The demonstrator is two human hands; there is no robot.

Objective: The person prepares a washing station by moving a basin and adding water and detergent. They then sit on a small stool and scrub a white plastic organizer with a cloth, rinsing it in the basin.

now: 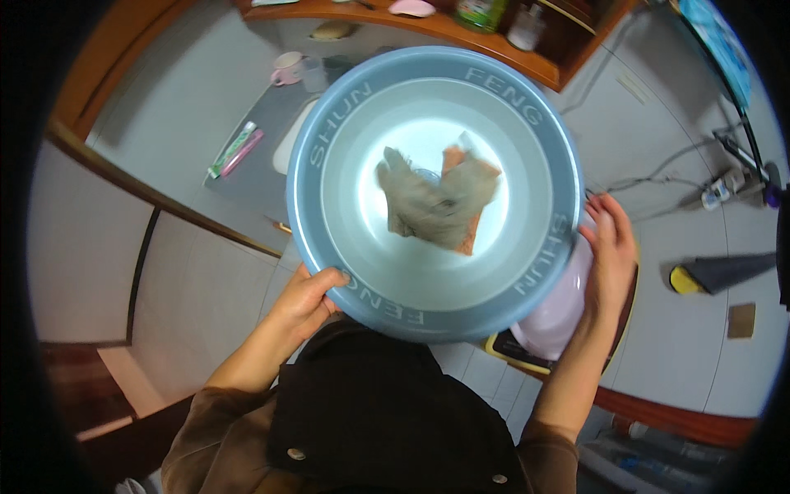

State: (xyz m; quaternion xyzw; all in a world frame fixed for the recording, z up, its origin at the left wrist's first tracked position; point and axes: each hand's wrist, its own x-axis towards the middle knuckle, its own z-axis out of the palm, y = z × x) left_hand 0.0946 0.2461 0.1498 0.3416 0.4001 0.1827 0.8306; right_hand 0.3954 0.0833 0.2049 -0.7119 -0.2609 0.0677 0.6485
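Observation:
A large blue plastic basin is held up in front of my body. My left hand grips its rim at the lower left, thumb over the edge. At the right side my right hand is against the outer rim; its fingers are partly bent, and whether they grip is hard to tell. On the pale bottom of the basin lie a crumpled grey-brown cloth and an orange cloth partly under it, both somewhat blurred. The basin hides most of what lies beneath.
Behind the basin, a wooden shelf holds bottles. A pink cup, a toothpaste tube and a pink toothbrush lie on a grey counter to the left. A pale purple basin is under my right forearm. Cables run along the right.

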